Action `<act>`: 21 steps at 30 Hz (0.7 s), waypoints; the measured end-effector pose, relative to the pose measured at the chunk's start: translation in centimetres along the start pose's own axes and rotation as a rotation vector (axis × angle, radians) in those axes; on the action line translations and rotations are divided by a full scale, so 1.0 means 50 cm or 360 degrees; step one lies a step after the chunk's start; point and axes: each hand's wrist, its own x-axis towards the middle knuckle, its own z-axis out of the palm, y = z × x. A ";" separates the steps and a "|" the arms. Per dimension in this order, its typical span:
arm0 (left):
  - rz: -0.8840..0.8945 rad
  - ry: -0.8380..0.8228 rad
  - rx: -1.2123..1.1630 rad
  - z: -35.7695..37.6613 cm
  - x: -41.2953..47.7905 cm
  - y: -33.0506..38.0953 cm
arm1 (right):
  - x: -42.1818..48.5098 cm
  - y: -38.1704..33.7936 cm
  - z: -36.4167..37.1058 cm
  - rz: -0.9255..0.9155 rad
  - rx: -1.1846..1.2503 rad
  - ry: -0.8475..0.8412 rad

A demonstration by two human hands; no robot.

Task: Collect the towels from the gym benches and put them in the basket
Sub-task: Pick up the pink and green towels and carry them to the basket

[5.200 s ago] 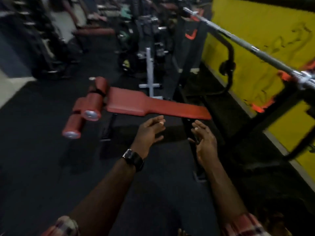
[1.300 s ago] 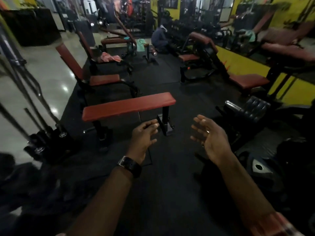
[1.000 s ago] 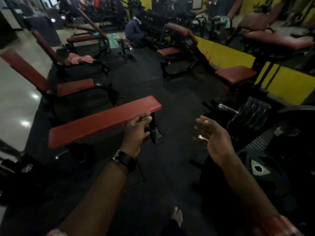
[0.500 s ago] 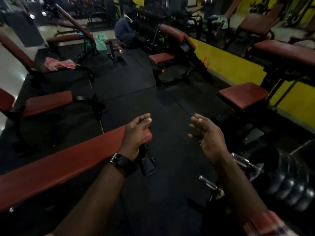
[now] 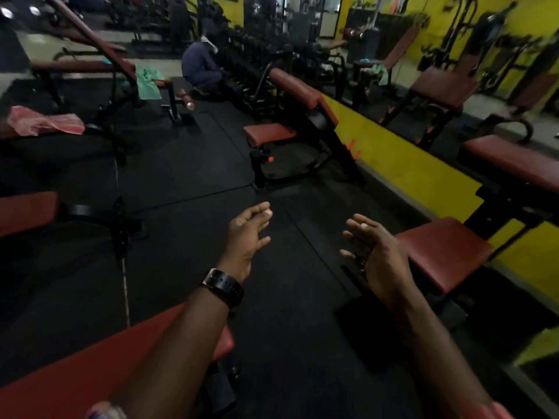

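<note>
A pink towel (image 5: 45, 124) lies on a red bench at the far left. Farther back, a green towel (image 5: 147, 83) hangs over another bench. A third, light green towel (image 5: 380, 72) drapes on a machine at the back right. My left hand (image 5: 248, 234), with a black watch on the wrist, floats open over the black floor. My right hand (image 5: 373, 252) is open beside it, fingers spread, holding nothing. Both hands are far from every towel. No basket is in view.
A flat red bench (image 5: 75, 376) runs under my left forearm. A red seat (image 5: 441, 252) stands close to my right hand, with a yellow low wall (image 5: 402, 164) behind. A crouching person (image 5: 201, 66) is at the back by dumbbell racks. Black mat floor (image 5: 187, 164) stretches ahead.
The view has moved forward along the aisle; the flat red bench has slid under my left arm and the towels appear nearer. Both hands stay open and empty.
</note>
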 end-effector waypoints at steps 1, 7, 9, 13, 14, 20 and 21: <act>-0.0015 0.0004 0.0004 0.013 0.040 0.006 | 0.039 -0.013 0.003 -0.0008 -0.0013 0.0007; -0.0018 0.0059 0.0014 0.050 0.322 0.011 | 0.345 -0.028 0.057 0.0030 -0.0047 -0.0006; -0.0015 0.0142 0.0022 0.051 0.427 0.011 | 0.465 -0.025 0.093 0.0063 -0.0077 -0.0070; 0.0012 0.0252 0.0065 0.052 0.603 0.028 | 0.678 -0.035 0.172 0.0120 -0.0035 -0.0189; 0.0001 0.0321 0.0071 0.051 0.649 0.039 | 0.741 -0.037 0.195 0.0164 -0.0026 -0.0225; 0.0010 0.0628 0.0018 -0.004 0.835 0.080 | 1.002 -0.009 0.383 0.0346 -0.0023 -0.0536; 0.0016 0.0686 0.0010 -0.022 0.859 0.086 | 1.033 0.002 0.421 0.0380 -0.0019 -0.0608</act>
